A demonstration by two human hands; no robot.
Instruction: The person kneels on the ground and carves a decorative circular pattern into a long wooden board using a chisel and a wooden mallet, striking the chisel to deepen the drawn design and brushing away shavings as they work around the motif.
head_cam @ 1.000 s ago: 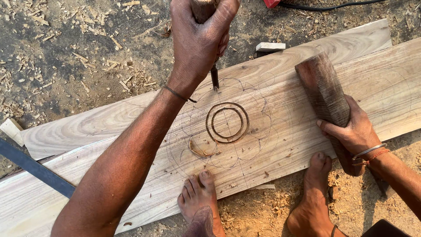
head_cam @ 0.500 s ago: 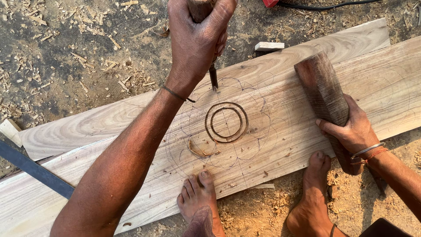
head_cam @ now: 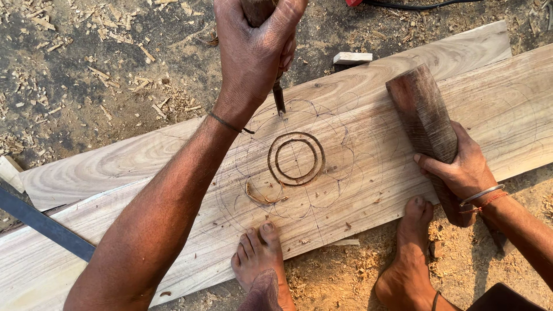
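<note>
My left hand (head_cam: 256, 52) is closed around the wooden handle of a chisel (head_cam: 279, 98), whose dark blade tip stands on a pale wooden plank (head_cam: 374, 173) just above two carved concentric rings (head_cam: 296, 158). Faint pencil petal lines surround the rings, and a curved cut (head_cam: 262, 196) lies at their lower left. My right hand (head_cam: 461, 170) grips a dark wooden mallet (head_cam: 423, 115), which rests tilted on the plank to the right of the rings. My left foot (head_cam: 259, 253) presses on the plank's near edge; my right foot (head_cam: 412, 253) stands on the ground beside it.
A second plank (head_cam: 115, 161) lies behind the first. A dark metal bar (head_cam: 43, 224) crosses the planks at the left. A small wood block (head_cam: 352, 57) sits behind the plank. Wood chips and sawdust cover the dirt ground; a black cable (head_cam: 403, 6) runs along the top.
</note>
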